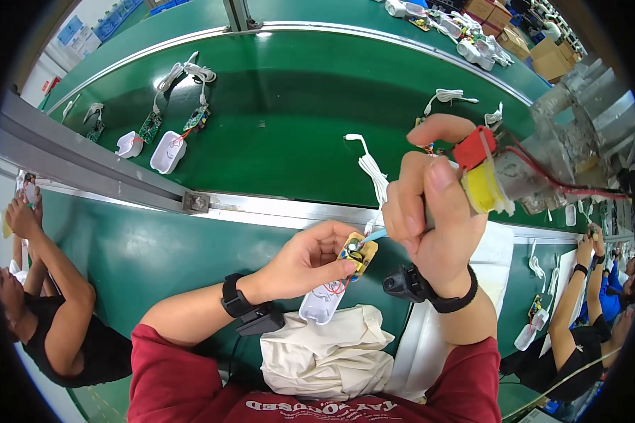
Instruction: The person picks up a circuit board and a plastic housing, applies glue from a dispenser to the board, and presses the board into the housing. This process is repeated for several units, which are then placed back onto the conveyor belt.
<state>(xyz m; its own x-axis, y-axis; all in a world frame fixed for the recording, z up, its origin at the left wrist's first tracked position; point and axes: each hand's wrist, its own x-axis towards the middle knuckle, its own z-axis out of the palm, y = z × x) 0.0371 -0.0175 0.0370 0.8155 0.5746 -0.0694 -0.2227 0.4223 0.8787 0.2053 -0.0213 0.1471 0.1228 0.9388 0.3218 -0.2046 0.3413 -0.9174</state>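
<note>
At the lower centre of the frame, a crumpled white cloth [328, 352] lies on the green table [169, 247]. Just above it, a white plastic shell [320, 304] rests with its long axis slanting from lower left to upper right. Red wires [343, 285] join its upper end to the circuit board [364, 265], which is held right of the frame's centre. The board's long axis also slants, steeply, with the upper end leaning right and the component side facing up.

The left hand [300, 264] reaches in from the lower left and pinches the board, thumb across its face, the other fingers curled at its upper left side. The right hand [434, 218] is mostly closed around a light blue rod [376, 235], whose tip points down-left onto the board's upper part; its index finger bends upward near a red block [475, 147]. Whether it also grips the metal fixture [578, 134] behind that block cannot be told.

Farther up, a bundled white cable [372, 173] lies on the green belt [275, 127]. More shells and boards sit at upper left, and cardboard boxes [552, 60] at upper right.
</note>
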